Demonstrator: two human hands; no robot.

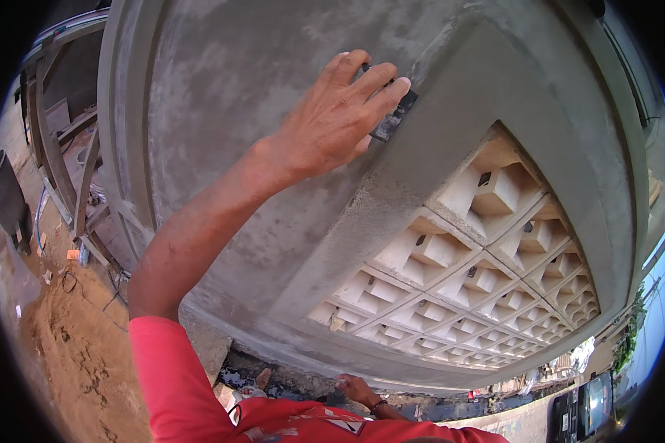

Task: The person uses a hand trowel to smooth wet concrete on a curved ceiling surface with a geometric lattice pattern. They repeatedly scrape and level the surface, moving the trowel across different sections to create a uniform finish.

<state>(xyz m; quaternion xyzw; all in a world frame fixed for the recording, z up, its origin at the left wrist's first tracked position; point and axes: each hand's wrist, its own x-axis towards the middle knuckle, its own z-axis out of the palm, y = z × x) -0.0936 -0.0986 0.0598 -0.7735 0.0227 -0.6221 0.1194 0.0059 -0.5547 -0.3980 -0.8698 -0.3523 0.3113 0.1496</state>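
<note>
My left hand (pixel 340 114), its arm bare below a red sleeve, is raised against a grey plastered wall (pixel 229 118). Its fingers are wrapped round a small black rectangular block (pixel 396 117), pressed flat to the plaster beside a raised border. The hand hides much of the block, and I cannot tell its exact kind. Low down, near the wall's foot, my right hand (pixel 356 388) has a dark band at the wrist. Its fingers look curled; whatever may be in them is too small to make out.
Right of the raised border, a panel of pale openwork blocks (pixel 451 258) is set into the wall. Sandy ground (pixel 81 354), a wooden frame (pixel 59 140) and a dark bucket-like container (pixel 7 193) lie to the left. A dark vehicle (pixel 585 408) stands at the lower right.
</note>
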